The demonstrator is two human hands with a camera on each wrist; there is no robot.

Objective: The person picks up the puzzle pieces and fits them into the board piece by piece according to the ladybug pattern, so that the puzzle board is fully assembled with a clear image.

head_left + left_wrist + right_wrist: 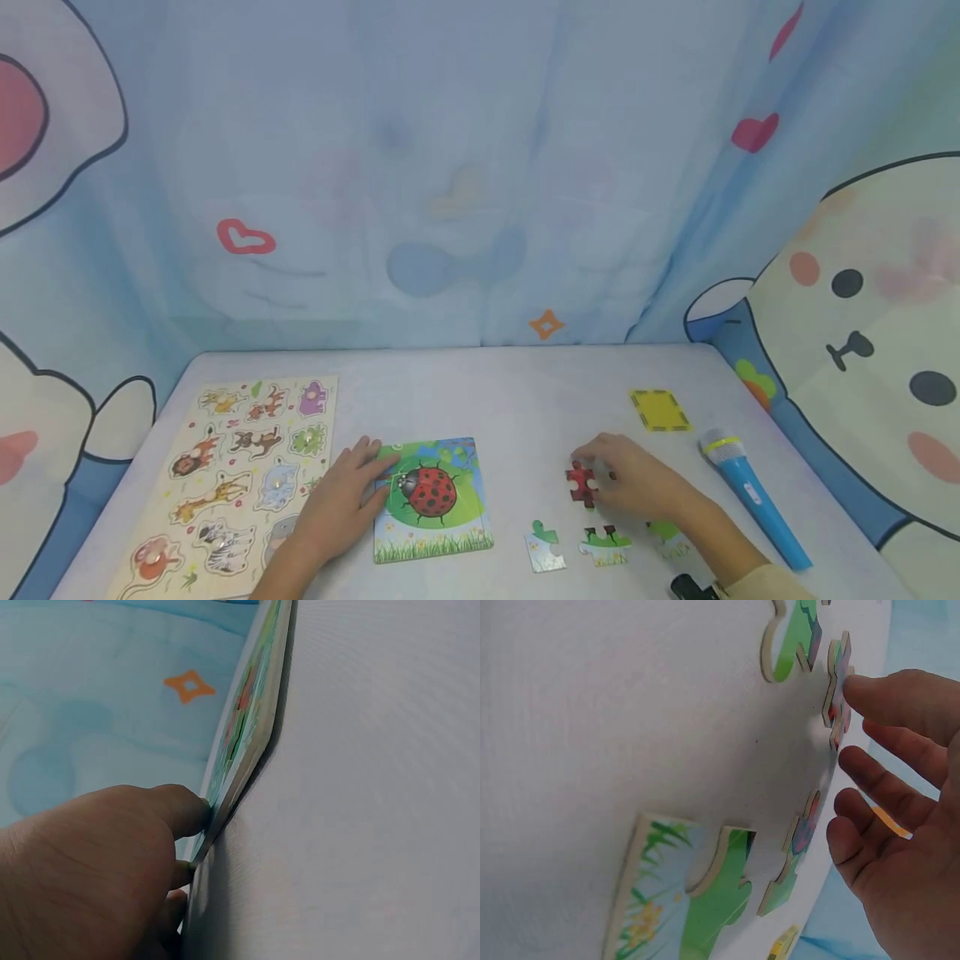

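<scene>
My left hand (341, 500) rests at the left side of a square ladybug puzzle board (468, 533), with fingers stretched and touching its edge. The left wrist view shows the thumb against the rim of the board (259, 731). My right hand (637, 479) is over the right part of the table, its fingers loosely bent. Its thumb (900, 690) touches or nearly touches a red jigsaw piece (581, 485) lying on the table. Nearer the front lie a grass-and-flower corner piece (546, 554), a green-and-white piece (606, 548) and another green piece (673, 542), partly covered by the right arm.
A wooden animal knob puzzle (187, 492) lies on the left of the white table. To the right are a yellow square (660, 410) and a blue toy microphone (765, 508). A black object (690, 587) shows at the front edge. A printed curtain (465, 167) hangs behind.
</scene>
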